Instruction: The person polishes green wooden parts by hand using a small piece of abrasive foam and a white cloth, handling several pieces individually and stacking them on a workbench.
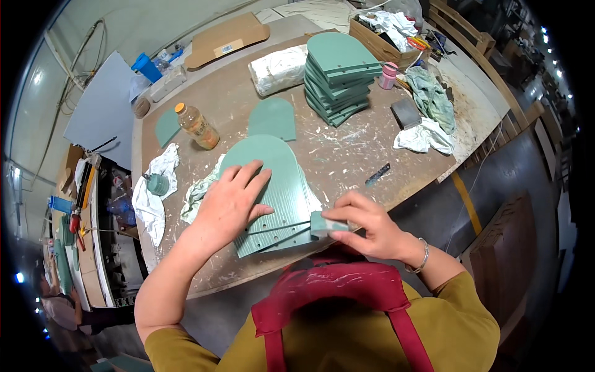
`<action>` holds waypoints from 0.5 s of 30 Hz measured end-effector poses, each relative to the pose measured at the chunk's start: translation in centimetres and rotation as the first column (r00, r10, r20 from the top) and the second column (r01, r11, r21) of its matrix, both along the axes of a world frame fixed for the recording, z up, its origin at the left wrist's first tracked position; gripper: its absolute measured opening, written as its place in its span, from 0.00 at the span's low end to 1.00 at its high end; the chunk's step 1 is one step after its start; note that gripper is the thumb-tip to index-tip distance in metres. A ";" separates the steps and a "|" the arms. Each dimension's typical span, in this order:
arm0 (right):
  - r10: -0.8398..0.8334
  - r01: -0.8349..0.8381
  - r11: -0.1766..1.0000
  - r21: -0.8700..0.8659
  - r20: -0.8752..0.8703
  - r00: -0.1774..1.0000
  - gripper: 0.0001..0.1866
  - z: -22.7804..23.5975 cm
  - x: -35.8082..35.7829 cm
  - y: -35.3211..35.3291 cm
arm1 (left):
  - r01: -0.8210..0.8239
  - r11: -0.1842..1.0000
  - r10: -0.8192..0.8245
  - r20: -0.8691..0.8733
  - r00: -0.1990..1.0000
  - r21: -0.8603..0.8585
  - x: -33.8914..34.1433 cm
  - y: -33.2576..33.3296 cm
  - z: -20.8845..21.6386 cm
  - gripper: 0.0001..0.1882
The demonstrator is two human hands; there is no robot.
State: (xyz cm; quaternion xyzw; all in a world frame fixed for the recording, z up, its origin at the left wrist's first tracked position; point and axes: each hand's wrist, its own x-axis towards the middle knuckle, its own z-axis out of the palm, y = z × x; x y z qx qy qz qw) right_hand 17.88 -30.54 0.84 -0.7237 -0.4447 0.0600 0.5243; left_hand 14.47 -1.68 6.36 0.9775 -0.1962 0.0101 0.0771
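Under my left hand (226, 201) lies a pale green arched panel (263, 155) with a ribbed face and small holes along its straight near edge. The fingers are spread on it. More green panels (288, 239) stick out beneath it, slightly fanned. My right hand (372, 226) pinches a small green-and-grey block (319, 223), which looks like a sanding block or sponge. It sits at the right corner of the panel's near edge. Another arched panel (273, 118) lies just beyond, and a tall stack of them (341, 56) stands at the far right.
An orange-capped bottle (197, 127), a small green jar (156, 184) on a white cloth (149, 208), and a dark blade-like strip (378, 175) lie around the work table (347, 155). Rags (427, 93), a dark block (406, 113) and a pink bottle (388, 75) are at right.
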 end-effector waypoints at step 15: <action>-0.190 0.279 0.948 0.151 -0.433 0.881 0.21 -1.6 -5.2 -1.5 | 0.250 0.968 -0.250 -0.033 0.968 -0.024 4.3 2.5 0.7 0.27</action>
